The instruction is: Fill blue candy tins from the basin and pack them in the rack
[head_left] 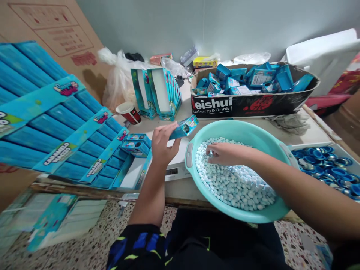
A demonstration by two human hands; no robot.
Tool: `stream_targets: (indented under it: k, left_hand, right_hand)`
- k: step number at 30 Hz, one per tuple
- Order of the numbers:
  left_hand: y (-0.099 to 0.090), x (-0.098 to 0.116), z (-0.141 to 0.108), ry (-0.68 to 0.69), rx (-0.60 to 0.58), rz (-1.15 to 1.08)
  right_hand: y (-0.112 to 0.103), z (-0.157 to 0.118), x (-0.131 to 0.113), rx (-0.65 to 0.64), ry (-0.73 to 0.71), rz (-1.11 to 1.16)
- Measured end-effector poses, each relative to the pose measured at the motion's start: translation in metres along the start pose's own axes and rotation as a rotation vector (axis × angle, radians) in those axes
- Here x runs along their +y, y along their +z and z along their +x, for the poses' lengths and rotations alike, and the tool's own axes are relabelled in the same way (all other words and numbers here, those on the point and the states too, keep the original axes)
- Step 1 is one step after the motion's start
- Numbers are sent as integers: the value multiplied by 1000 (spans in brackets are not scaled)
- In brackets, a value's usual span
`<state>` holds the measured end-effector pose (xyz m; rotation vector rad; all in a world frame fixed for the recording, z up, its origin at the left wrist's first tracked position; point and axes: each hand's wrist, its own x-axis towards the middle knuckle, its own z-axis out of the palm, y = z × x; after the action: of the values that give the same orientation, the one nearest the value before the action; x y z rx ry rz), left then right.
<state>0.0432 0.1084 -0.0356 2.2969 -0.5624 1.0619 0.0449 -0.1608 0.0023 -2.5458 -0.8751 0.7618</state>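
Observation:
My left hand (163, 144) grips a small blue candy box (184, 127), tilted, with a round hole in its near end. It holds the box just left of a turquoise tub (242, 129), over a white digital scale (180, 173). Pale blue and white candies (239, 189) fill the lower part of the tub. Inside it, my right hand (218, 153) is curled with bent fingers touching the candies; how many are between the fingertips is hidden.
A black carton (250, 107) of blue boxes stands behind the tub. At the right lies a tray of blue-rimmed lids (329, 168). Stacked display boxes (56, 131) lean on the left, with a small open display box (136, 165) beside them. A paper cup (128, 113) stands behind.

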Motion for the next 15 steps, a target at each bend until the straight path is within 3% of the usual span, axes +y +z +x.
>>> stream_targets:
  k: [4,11,15]
  left_hand:
    - [-1,-3,-1,176,-210,76]
    - [-2,2,0,82,-122,43]
    - [-5,7,0,124,-196,40]
  right_hand:
    - [0,2,3,3,-14,10]
    - [0,1,5,-7,-9,12]
    - [-1,2,3,-5,-8,-4]
